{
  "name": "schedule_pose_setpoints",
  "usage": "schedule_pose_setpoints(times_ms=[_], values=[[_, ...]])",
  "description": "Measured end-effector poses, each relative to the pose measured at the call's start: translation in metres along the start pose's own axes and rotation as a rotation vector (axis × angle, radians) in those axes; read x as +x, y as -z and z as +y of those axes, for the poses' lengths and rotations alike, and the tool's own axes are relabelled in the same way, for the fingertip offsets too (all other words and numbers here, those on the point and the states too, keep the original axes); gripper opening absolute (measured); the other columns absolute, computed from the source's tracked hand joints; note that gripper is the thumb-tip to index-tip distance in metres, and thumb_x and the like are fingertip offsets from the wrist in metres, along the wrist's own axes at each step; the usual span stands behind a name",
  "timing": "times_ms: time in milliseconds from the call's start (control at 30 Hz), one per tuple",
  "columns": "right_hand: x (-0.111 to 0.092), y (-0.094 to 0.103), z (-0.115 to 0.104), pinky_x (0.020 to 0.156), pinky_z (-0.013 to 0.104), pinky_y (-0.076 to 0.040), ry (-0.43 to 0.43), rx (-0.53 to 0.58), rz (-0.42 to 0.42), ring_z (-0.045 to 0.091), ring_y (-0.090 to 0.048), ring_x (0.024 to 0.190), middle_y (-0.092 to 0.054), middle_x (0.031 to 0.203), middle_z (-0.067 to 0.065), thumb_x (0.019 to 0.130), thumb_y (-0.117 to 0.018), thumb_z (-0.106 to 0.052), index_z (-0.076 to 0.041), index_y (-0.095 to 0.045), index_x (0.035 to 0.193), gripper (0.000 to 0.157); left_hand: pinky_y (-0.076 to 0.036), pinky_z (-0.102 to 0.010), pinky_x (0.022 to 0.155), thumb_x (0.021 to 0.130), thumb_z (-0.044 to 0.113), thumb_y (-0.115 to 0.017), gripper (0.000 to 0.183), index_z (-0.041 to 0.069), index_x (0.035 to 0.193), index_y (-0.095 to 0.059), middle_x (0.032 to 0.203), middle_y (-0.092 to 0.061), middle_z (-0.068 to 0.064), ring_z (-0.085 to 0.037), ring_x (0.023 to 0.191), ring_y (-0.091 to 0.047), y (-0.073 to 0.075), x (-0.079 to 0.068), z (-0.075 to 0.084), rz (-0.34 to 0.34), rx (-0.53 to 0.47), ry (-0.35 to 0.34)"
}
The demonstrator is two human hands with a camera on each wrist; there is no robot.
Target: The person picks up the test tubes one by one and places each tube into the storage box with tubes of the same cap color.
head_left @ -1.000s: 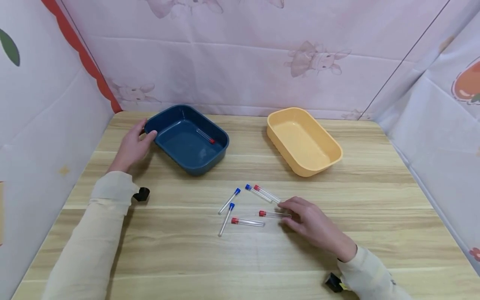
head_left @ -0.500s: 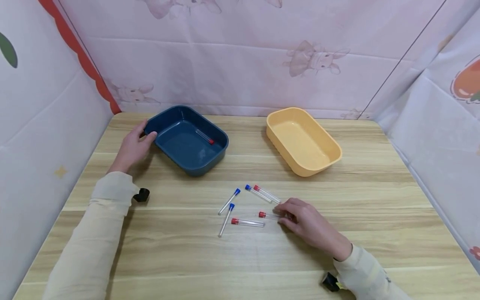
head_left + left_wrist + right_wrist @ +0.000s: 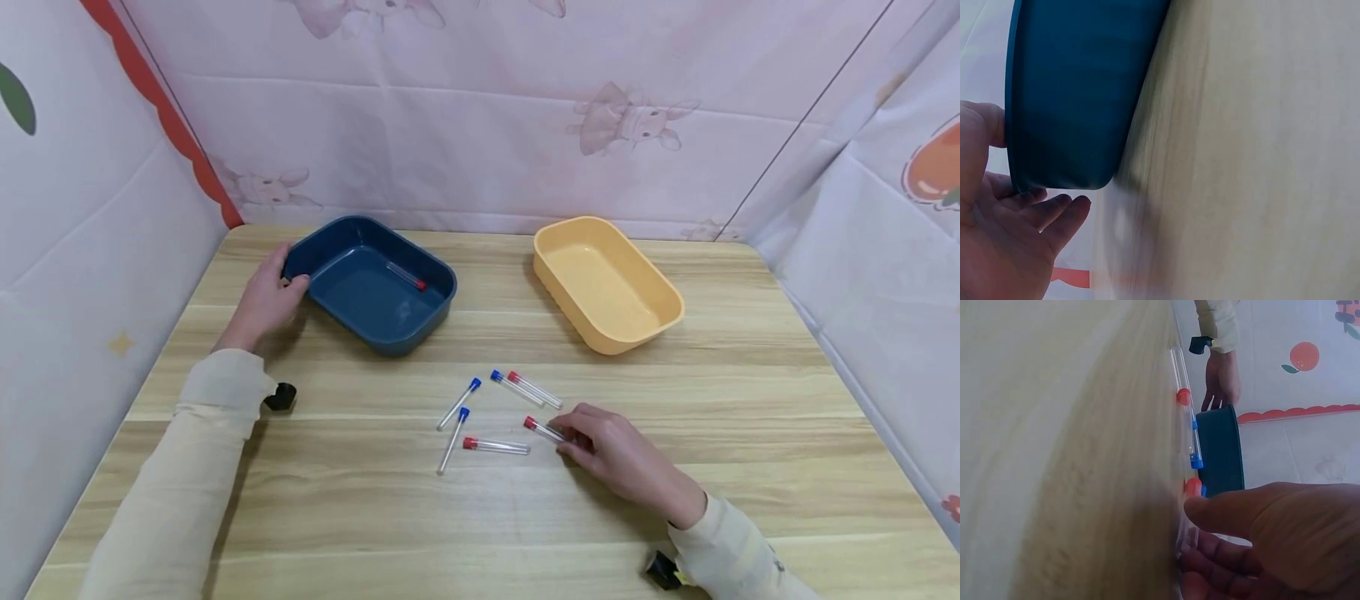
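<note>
My left hand (image 3: 262, 302) grips the left corner of a dark blue plastic bin (image 3: 358, 292), thumb on one side of the corner and fingers on the other. A red-capped clear test tube (image 3: 407, 276) lies inside that bin. With thumb and fingers, my right hand (image 3: 626, 457) pinches another red-capped test tube (image 3: 543, 430), its cap pointing to the left and a little raised; the hand hides its far end. Beside it on the table lie red-capped tubes (image 3: 502, 447) and blue-capped tubes (image 3: 457, 406). In the left wrist view the bin (image 3: 1079, 94) shows its outer wall.
A yellow bin (image 3: 600, 283) with bare floor stands at the back right of the wooden table (image 3: 360, 508). Printed cloth walls (image 3: 465, 133) enclose the table at the back and both sides. A small black device sits at each wrist.
The right hand's fingers have closed round the red-capped tube, whose cap has swung up and slightly right. The blue bin's left corner has lowered a little with the left hand.
</note>
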State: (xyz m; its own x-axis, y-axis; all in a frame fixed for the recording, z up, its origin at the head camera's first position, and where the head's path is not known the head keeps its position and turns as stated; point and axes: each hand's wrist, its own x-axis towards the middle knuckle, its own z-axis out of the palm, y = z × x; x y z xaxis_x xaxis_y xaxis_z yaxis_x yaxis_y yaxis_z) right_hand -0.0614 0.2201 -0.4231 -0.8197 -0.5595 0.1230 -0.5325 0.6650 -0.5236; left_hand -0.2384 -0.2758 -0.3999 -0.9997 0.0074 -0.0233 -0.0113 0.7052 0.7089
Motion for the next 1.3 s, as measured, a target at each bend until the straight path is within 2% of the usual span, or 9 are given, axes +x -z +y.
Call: schedule_pose_setpoints(times_ms=[133,333,433,800,967,1100,1200,1300], values=[[-0.003,0.001,-0.002,0.063,0.021,-0.05,-0.012,0.007,-0.016,0.003,-0.054,0.076,-0.059,0.088,-0.011,0.09,-0.079,-0.002,-0.006,-0.074,0.116,0.027,-0.016,-0.064,0.122,0.109,0.028,-0.042,0.072,0.001,0.165,-0.006,0.167,-0.011,-0.03,-0.05,0.152,-0.017,-0.001,-0.003,0.001,0.012,0.008,-0.013],[-0.008,0.003,-0.006,0.061,0.021,-0.047,-0.036,-0.005,-0.024,0.003,-0.051,0.074,-0.055,0.086,-0.009,0.089,-0.079,0.0,-0.003,-0.071,0.123,0.035,-0.018,-0.066,0.121,0.11,0.035,-0.043,0.076,-0.003,0.163,-0.006,0.164,-0.014,-0.035,-0.052,0.149,-0.02,-0.001,-0.012,0.002,0.006,0.045,-0.02],[-0.009,0.004,-0.008,0.061,0.021,-0.047,-0.053,-0.006,-0.028,0.004,-0.051,0.074,-0.055,0.087,-0.007,0.088,-0.08,0.0,-0.003,-0.069,0.126,0.039,-0.018,-0.066,0.12,0.109,0.039,-0.043,0.079,-0.006,0.162,-0.005,0.163,-0.013,-0.037,-0.054,0.148,-0.02,-0.001,-0.02,0.002,0.0,0.052,-0.019],[-0.011,0.008,-0.014,0.061,0.021,-0.048,-0.124,0.001,-0.053,0.01,-0.053,0.078,-0.058,0.1,0.003,0.087,-0.078,0.003,-0.001,-0.063,0.137,0.052,-0.02,-0.07,0.118,0.108,0.047,-0.043,0.087,-0.008,0.161,0.0,0.16,-0.011,-0.043,-0.058,0.145,-0.022,-0.009,-0.054,0.015,0.009,0.031,0.036],[-0.009,0.009,-0.016,0.063,0.021,-0.05,-0.155,0.006,-0.054,0.012,-0.053,0.079,-0.058,0.101,0.005,0.087,-0.079,0.002,0.002,-0.062,0.137,0.053,-0.023,-0.07,0.116,0.105,0.052,-0.051,0.099,-0.011,0.159,0.004,0.161,-0.009,-0.042,-0.059,0.145,-0.022,-0.014,-0.064,0.019,-0.013,0.036,0.044],[-0.009,0.01,-0.017,0.062,0.021,-0.051,-0.165,0.016,-0.034,0.012,-0.054,0.079,-0.058,0.099,0.006,0.085,-0.081,0.002,0.006,-0.062,0.135,0.054,-0.025,-0.071,0.114,0.098,0.062,-0.059,0.117,-0.01,0.158,0.011,0.162,-0.006,-0.041,-0.059,0.145,-0.022,-0.015,-0.072,0.024,-0.069,0.026,0.068],[-0.01,0.011,-0.015,0.061,0.022,-0.05,-0.152,0.03,-0.019,0.01,-0.053,0.076,-0.057,0.098,0.005,0.084,-0.082,0.002,0.008,-0.061,0.135,0.056,-0.029,-0.07,0.113,0.095,0.061,-0.066,0.122,-0.009,0.159,0.011,0.161,-0.012,-0.04,-0.057,0.142,-0.027,-0.017,-0.077,0.028,-0.096,-0.009,0.07],[-0.01,0.013,-0.013,0.06,0.021,-0.049,-0.137,0.054,-0.03,0.006,-0.052,0.074,-0.056,0.097,0.004,0.083,-0.084,-0.001,0.01,-0.059,0.136,0.059,-0.035,-0.068,0.111,0.094,0.055,-0.071,0.118,-0.008,0.161,0.004,0.158,-0.022,-0.039,-0.054,0.138,-0.035,-0.019,-0.083,0.033,-0.093,-0.046,0.055]])
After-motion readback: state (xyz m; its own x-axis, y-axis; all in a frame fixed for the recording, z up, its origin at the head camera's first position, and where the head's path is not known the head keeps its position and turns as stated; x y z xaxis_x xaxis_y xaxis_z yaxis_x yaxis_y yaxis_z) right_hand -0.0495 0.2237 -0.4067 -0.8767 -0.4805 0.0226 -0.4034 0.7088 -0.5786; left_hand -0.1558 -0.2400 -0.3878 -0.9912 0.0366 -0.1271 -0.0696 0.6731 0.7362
